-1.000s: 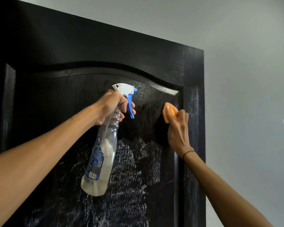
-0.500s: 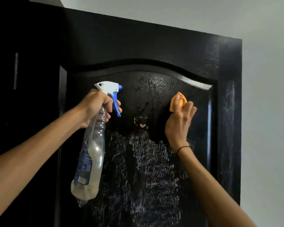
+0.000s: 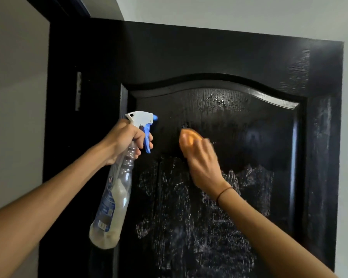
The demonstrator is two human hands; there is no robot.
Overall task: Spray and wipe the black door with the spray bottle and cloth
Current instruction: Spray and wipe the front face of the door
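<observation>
Soft orange cloth (image 3: 189, 137) bunched under right hand (image 3: 204, 163) mid-frame on tall black wooden door (image 3: 229, 57); light clear plastic spray bottle (image 3: 117, 193) gripped at neck by left hand (image 3: 127, 139).

Pale grey wall (image 3: 229, 13) above and right of dark panel. Black frame (image 3: 62, 97) at left, small metal plate (image 3: 78, 91) on it. Lighter wall (image 3: 14, 97) far left.
</observation>
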